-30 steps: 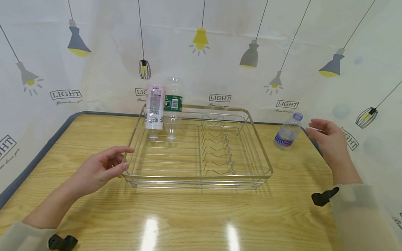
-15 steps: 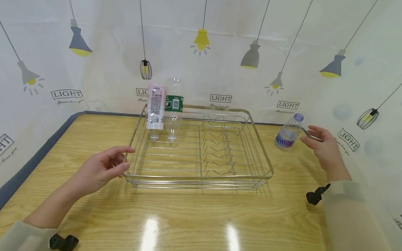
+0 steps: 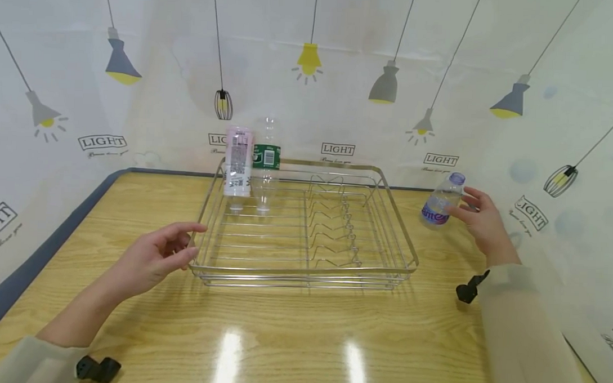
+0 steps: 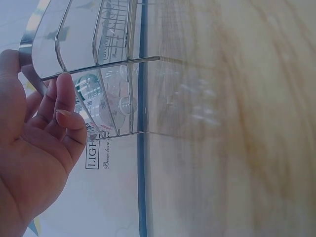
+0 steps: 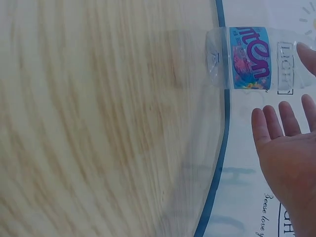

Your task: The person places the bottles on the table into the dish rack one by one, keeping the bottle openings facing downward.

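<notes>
At the right of the table stands a small clear plastic bottle (image 3: pixel 440 202) with a blue and purple label and no cap visible. My right hand (image 3: pixel 480 220) is beside it, thumb overlapping the bottle; in the right wrist view its fingers (image 5: pixel 269 121) are spread, with a gap to the label. A metal wire dish rack (image 3: pixel 304 270) sits mid-table. My left hand (image 3: pixel 154 256) holds its near left corner, the rim between thumb and fingers. Inside the rack, a pink-and-white bottle (image 3: pixel 238 161) and a clear bottle with a green label (image 3: pixel 266 156) stand neck down, side by side.
Several zigzag wire dividers (image 3: pixel 330 232) fill the rack's right half. The wooden table (image 3: pixel 301 332) ends at a dark blue edge before a white curtain (image 3: pixel 353 24) printed with lamps, close behind the bottles.
My right hand has moved left and slightly down to the small bottle, its thumb now overlapping it. The left hand, the rack and the bottles have stayed where they were.
</notes>
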Tool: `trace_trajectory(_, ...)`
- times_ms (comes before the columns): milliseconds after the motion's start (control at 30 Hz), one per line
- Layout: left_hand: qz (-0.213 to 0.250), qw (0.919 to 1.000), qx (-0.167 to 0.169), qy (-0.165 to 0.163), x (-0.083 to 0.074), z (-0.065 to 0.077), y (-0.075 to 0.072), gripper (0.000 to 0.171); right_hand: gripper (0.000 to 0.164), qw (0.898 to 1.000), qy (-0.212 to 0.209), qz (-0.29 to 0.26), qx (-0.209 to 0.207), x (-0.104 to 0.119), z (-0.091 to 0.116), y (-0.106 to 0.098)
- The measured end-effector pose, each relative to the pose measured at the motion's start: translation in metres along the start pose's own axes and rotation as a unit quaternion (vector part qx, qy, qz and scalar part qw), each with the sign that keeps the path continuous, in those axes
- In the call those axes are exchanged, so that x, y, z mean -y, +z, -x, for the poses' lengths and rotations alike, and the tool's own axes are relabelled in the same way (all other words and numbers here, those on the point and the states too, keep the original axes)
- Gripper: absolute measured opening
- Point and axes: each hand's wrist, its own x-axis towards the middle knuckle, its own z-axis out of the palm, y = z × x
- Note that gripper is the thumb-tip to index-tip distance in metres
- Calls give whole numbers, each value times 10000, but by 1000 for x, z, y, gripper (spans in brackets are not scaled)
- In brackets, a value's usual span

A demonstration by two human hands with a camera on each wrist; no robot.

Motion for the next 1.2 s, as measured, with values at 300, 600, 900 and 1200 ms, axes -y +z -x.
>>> trace_trajectory(300,-1,10000,18,16,-2,0,-1,42,98,9998,58,-192,95,10,-1,13)
trace_trajectory(600,-10,10000,-5,52,-1,0,-1,41,93,10000,10,-29,-65,2,-12,17)
trace_trajectory(900,-25,9999,79,56,-2,0,-2,43,88,9996,-214,-33,-179,6,-5,17)
trace_trajectory(1200,-31,9998,178,-73,-3,2,-5,46,85,9953,-882,-2,-411,27,2,16)
